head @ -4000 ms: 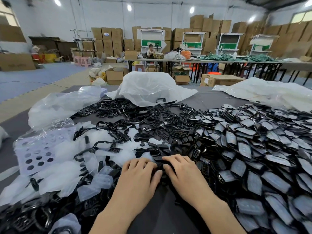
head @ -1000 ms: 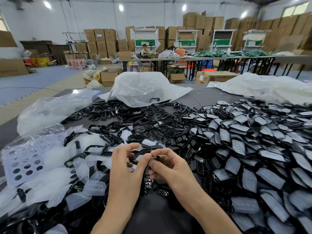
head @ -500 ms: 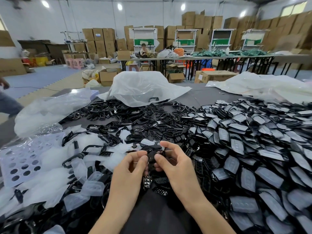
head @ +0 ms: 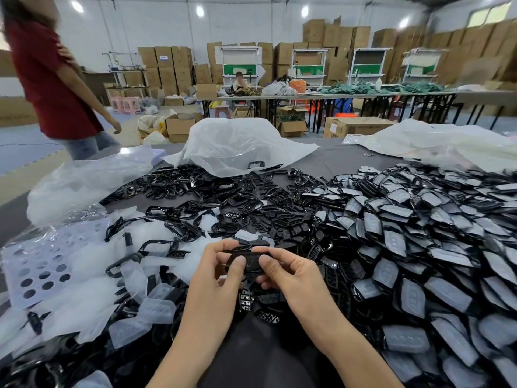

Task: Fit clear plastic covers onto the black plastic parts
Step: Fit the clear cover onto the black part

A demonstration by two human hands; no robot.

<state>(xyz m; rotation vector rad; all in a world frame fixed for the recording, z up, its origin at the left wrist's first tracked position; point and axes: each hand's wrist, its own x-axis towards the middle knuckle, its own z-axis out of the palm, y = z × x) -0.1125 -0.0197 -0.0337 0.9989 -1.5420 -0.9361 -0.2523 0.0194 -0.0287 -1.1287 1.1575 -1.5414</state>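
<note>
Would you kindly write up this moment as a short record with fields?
left hand: pinches black part
right hand: pinches the same part
cover on held part: cannot tell
clear covers: loose heap, left of the hands
bare parts: spread behind the hands
covered parts: big heap on the right
bag: far side of table
bystander: red top, far left

White walls, ceiling lamps, stacked cardboard boxes, long tables, poss. blue floor mats left.
</note>
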